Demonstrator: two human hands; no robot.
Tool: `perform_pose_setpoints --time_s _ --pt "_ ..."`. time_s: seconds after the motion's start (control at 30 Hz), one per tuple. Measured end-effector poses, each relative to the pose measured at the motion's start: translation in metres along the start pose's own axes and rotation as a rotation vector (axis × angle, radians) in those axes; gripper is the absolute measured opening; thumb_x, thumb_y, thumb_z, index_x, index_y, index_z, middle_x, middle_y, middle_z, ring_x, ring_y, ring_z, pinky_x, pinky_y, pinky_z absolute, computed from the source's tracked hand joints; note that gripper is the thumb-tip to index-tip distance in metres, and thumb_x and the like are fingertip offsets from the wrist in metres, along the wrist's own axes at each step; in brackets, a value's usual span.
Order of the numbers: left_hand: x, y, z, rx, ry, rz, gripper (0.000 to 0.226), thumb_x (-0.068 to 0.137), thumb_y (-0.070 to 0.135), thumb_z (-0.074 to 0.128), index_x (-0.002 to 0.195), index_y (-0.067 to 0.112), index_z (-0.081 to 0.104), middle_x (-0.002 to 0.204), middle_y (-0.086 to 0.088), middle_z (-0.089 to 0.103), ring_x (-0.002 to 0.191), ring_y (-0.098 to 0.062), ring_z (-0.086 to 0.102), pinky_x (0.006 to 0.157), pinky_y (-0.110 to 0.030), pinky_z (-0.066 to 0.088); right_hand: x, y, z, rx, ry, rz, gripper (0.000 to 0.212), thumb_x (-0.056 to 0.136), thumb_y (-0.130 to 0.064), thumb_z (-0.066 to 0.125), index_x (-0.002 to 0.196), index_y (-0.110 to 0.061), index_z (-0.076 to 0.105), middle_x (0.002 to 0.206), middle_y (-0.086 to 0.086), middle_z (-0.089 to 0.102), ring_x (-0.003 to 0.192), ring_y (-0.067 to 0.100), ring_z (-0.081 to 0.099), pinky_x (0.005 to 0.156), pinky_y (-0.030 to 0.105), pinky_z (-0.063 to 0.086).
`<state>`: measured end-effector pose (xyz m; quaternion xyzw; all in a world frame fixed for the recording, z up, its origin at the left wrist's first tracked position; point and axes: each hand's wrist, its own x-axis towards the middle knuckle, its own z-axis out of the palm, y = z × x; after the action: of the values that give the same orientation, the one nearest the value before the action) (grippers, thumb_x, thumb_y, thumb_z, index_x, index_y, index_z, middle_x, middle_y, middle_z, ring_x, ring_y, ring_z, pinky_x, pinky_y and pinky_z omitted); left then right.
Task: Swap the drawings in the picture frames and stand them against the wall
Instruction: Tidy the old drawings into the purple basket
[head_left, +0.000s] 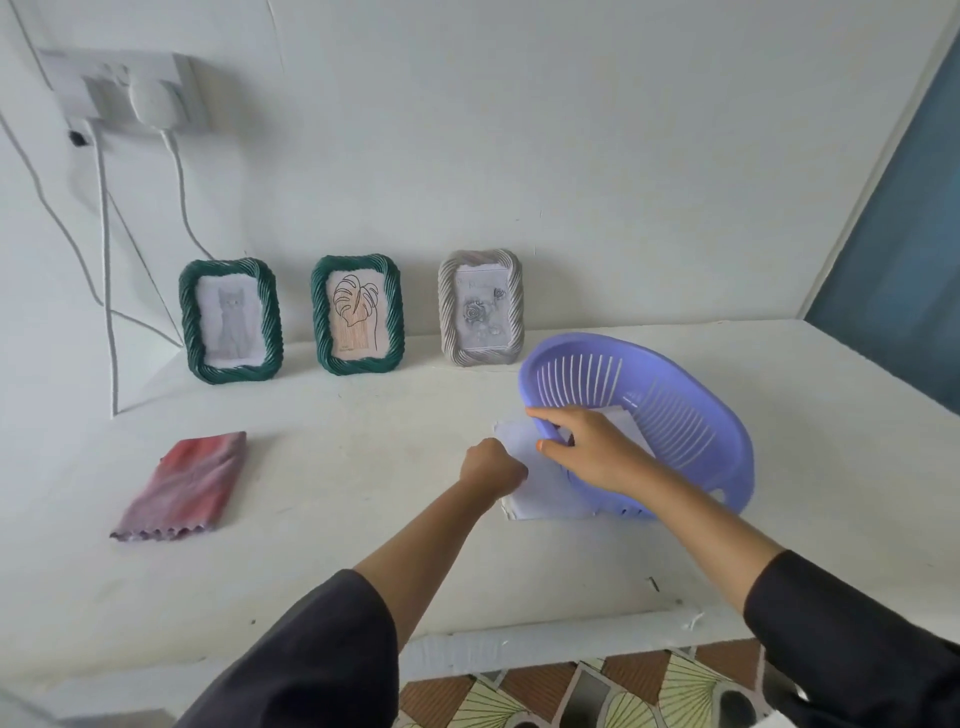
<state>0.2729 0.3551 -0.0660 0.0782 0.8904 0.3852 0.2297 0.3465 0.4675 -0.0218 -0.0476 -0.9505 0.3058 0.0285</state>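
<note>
Three picture frames stand upright against the wall (571, 156) at the back of the white tabletop (363, 467). They form a row, each a little apart from the next. The left green frame (231, 320) holds a faint drawing of a cat. The middle green frame (357, 314) holds a line drawing of a leaf. The grey frame (480, 307) on the right holds a pale drawing of roses.

Just in front of the grey frame, the right hand (587, 447) grips the near rim of a purple slotted basket (665, 415). Its fingers (545, 413) are clamped over the rim with the thumb underneath. The basket is tilted up on its far side, its open face turned toward the frames.

White paper sheets (524, 499) lie flat on the tabletop, partly beneath the raised basket, and another sheet shows inside it behind the hand. The left hand (491, 467) sits at the left edge of these sheets, seen from the back with its fingers curled under. Whether they pinch the paper cannot be told.

A folded red and pink cloth (182, 486) lies well to the left on the tabletop. A wall socket (119, 88) with a white plug sits high on the left, and its cables (106, 234) hang down to the tabletop. Both forearms emerge from dark sleeves (311, 665).
</note>
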Motion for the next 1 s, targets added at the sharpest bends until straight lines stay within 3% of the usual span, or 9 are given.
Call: perform_pose_setpoints --time_s 0.1,0.23,0.37,0.53,0.63,0.7,0.87,1.0 --pt "0.0 0.007 0.005 -0.02 -0.002 -0.057 0.042 0.088 0.016 0.055 0.125 -0.001 0.044 0.128 -0.016 0.051 0.118 -0.03 0.053 0.092 -0.035 0.048 0.002 0.002 0.0 0.02 0.003 -0.001 0.048 0.091 -0.021 0.053 0.138 -0.025 0.042 0.132 0.006 0.052 0.099 0.014 0.049 0.086 0.018 0.03" --pt "0.0 0.014 0.006 -0.117 0.007 -0.097 0.038 0.088 0.014 0.055 0.12 -0.002 0.044 0.114 -0.017 0.053 0.114 -0.033 0.056 0.09 -0.038 0.05 0.004 0.005 -0.001 0.042 0.009 -0.008 0.048 0.091 -0.021 0.054 0.137 -0.025 0.042 0.129 0.008 0.055 0.098 0.01 0.048 0.086 0.019 0.033" --pt "0.002 0.013 0.015 -0.228 -0.002 -0.12 0.025 0.086 0.014 0.055 0.107 0.003 0.046 0.087 -0.008 0.047 0.09 -0.026 0.051 0.067 -0.032 0.043 0.006 0.007 0.001 0.075 0.005 0.011 0.05 0.089 -0.021 0.053 0.137 -0.028 0.042 0.133 0.007 0.054 0.119 0.02 0.051 0.097 0.026 0.036" --pt "0.009 0.007 0.019 -0.309 0.017 -0.126 0.035 0.084 0.009 0.053 0.115 -0.006 0.05 0.098 -0.013 0.05 0.092 -0.03 0.054 0.07 -0.031 0.041 0.007 0.008 0.001 0.059 0.01 0.007 0.05 0.089 -0.021 0.052 0.137 -0.029 0.041 0.135 0.003 0.053 0.122 0.02 0.05 0.1 0.03 0.037" --pt "0.014 0.007 0.018 -0.362 0.003 -0.14 0.022 0.082 0.003 0.052 0.103 -0.003 0.049 0.094 -0.015 0.051 0.082 -0.028 0.052 0.066 -0.032 0.045 0.009 0.008 0.002 0.063 0.018 0.014 0.051 0.089 -0.021 0.052 0.137 -0.031 0.041 0.128 0.004 0.057 0.118 0.021 0.052 0.098 0.031 0.04" --pt "0.014 0.009 0.015 -0.416 -0.028 -0.172 0.015 0.084 -0.002 0.048 0.098 0.002 0.044 0.082 -0.012 0.049 0.068 -0.023 0.049 0.055 -0.029 0.044 0.01 0.008 0.002 0.06 0.023 0.011 0.05 0.089 -0.021 0.052 0.137 -0.031 0.041 0.126 0.005 0.057 0.116 0.021 0.053 0.098 0.03 0.039" --pt "0.012 0.013 0.006 -0.522 -0.096 -0.213 0.02 0.085 -0.008 0.042 0.103 0.0 0.044 0.077 -0.015 0.051 0.058 -0.021 0.052 0.043 -0.024 0.039 0.009 0.008 0.002 0.058 0.026 0.009 0.05 0.09 -0.021 0.051 0.138 -0.028 0.039 0.125 0.012 0.06 0.116 0.024 0.054 0.098 0.032 0.041" --pt "0.009 0.012 -0.012 -0.442 -0.052 -0.186 0.012 0.083 -0.012 0.04 0.083 0.0 0.043 0.064 -0.015 0.05 0.036 -0.017 0.055 0.036 -0.015 0.032 0.01 0.008 0.001 0.057 0.006 0.012 0.051 0.09 -0.024 0.052 0.139 -0.028 0.039 0.131 0.008 0.056 0.12 0.023 0.052 0.101 0.033 0.041"
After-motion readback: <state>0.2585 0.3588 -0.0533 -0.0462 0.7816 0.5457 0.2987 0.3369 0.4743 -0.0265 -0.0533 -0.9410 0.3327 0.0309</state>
